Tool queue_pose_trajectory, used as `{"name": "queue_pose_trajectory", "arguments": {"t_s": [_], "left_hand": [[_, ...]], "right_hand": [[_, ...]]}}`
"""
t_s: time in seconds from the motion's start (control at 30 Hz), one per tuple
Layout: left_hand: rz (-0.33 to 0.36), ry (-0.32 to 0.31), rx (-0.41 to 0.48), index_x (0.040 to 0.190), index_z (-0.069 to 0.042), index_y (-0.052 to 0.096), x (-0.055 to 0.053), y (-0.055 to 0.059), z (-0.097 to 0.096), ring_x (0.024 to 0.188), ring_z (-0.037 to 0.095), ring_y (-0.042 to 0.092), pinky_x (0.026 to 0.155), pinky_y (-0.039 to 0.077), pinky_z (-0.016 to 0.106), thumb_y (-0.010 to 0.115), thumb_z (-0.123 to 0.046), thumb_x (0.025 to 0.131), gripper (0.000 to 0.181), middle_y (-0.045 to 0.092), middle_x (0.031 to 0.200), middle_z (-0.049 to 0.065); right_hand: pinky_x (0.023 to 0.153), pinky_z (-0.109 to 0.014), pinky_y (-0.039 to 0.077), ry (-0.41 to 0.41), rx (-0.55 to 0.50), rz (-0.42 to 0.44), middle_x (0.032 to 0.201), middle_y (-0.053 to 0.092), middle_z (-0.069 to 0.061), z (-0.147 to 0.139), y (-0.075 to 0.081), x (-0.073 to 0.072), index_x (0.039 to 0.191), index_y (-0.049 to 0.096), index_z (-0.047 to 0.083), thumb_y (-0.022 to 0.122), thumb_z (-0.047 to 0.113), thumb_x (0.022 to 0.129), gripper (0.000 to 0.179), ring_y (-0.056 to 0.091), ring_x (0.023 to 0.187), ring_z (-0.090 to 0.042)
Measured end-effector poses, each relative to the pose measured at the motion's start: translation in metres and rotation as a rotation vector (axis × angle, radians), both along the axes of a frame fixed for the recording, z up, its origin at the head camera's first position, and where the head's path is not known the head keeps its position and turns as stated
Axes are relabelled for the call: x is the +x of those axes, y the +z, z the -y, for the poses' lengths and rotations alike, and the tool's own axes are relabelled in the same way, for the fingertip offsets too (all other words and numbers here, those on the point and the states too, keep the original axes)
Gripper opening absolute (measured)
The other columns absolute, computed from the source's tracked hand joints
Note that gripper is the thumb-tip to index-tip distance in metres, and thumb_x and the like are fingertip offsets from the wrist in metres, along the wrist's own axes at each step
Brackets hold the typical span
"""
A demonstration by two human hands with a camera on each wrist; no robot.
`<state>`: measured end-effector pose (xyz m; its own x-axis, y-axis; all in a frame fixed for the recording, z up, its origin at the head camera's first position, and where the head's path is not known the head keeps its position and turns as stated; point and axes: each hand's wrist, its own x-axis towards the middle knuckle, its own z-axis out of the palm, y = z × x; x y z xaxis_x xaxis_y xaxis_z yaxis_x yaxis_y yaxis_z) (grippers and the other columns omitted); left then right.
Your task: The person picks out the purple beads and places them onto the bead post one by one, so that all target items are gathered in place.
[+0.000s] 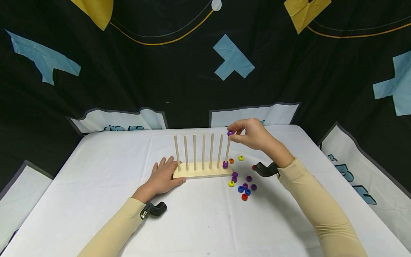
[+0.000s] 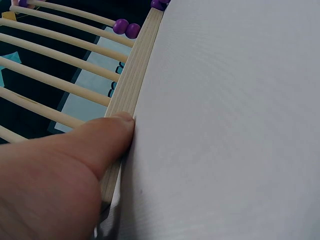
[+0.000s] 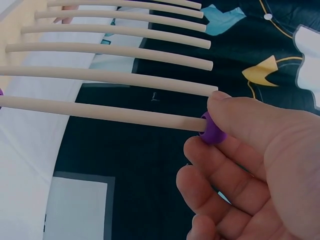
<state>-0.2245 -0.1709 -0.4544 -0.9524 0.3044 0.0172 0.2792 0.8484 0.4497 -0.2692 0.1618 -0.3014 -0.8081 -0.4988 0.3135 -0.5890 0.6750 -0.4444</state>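
A wooden peg stand with several upright pegs sits on the table. Two purple beads are stacked at the foot of its rightmost peg. My right hand pinches another purple bead between thumb and fingers at that peg's top; in the right wrist view the peg's tip meets the bead's hole. At the stand's left end rests my left hand, fingers straight and spread, its thumb against the front edge of the base.
Loose purple, blue, yellow, red and orange beads lie to the right of the stand, below my right forearm. The white-covered table reaches back to a dark curtain with blue and yellow patches.
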Motion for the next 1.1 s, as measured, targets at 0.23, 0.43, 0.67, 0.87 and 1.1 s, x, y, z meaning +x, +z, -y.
{"name": "queue_pose_trajectory", "arguments": {"t_s": [0.23,0.43,0.67,0.87,1.1], "left_hand": [[0.001,-0.004,0.007,0.150,-0.003,0.046,0.0005,0.0003,-0.0001,0.151,0.059,0.015,0.118,0.010,0.077,0.068,-0.040,0.094,0.071,0.028,0.162,0.034],[0.001,-0.003,0.003,0.150,-0.003,0.045,0.0000,0.0000,0.0000,0.152,0.059,0.015,0.118,0.010,0.077,0.067,-0.040,0.095,0.071,0.028,0.162,0.034],[-0.004,-0.004,0.006,0.149,-0.004,0.047,-0.0012,-0.0004,0.0002,0.151,0.059,0.015,0.118,0.009,0.077,0.068,-0.040,0.094,0.069,0.028,0.162,0.033],[0.001,-0.005,0.013,0.149,-0.004,0.047,-0.0016,-0.0009,0.0001,0.152,0.059,0.014,0.118,0.008,0.076,0.068,-0.040,0.094,0.070,0.027,0.163,0.033],[-0.004,-0.002,0.004,0.150,-0.004,0.046,-0.0012,-0.0007,0.0011,0.152,0.059,0.015,0.118,0.010,0.077,0.068,-0.041,0.094,0.071,0.028,0.162,0.033]], "right_hand": [[0.067,-0.027,0.053,-0.011,0.005,0.009,0.100,0.078,-0.011,0.0006,-0.0011,0.0005,0.114,0.076,0.002,0.079,0.013,0.089,0.028,0.066,0.089,-0.024],[0.066,-0.027,0.053,-0.015,0.006,0.016,0.100,0.078,-0.012,0.0011,-0.0008,0.0012,0.115,0.076,0.002,0.079,0.014,0.089,0.028,0.066,0.089,-0.024],[0.065,-0.026,0.053,-0.015,0.010,0.018,0.100,0.078,-0.012,0.0009,-0.0011,0.0009,0.115,0.076,0.002,0.079,0.014,0.089,0.028,0.066,0.089,-0.024],[0.064,-0.026,0.053,-0.009,0.007,0.003,0.100,0.078,-0.012,0.0002,-0.0031,0.0008,0.114,0.076,0.001,0.079,0.013,0.089,0.028,0.066,0.088,-0.023],[0.065,-0.027,0.053,-0.005,-0.001,-0.003,0.102,0.078,-0.013,-0.0005,-0.0031,0.0005,0.114,0.076,0.001,0.079,0.013,0.089,0.027,0.067,0.088,-0.024]]}}
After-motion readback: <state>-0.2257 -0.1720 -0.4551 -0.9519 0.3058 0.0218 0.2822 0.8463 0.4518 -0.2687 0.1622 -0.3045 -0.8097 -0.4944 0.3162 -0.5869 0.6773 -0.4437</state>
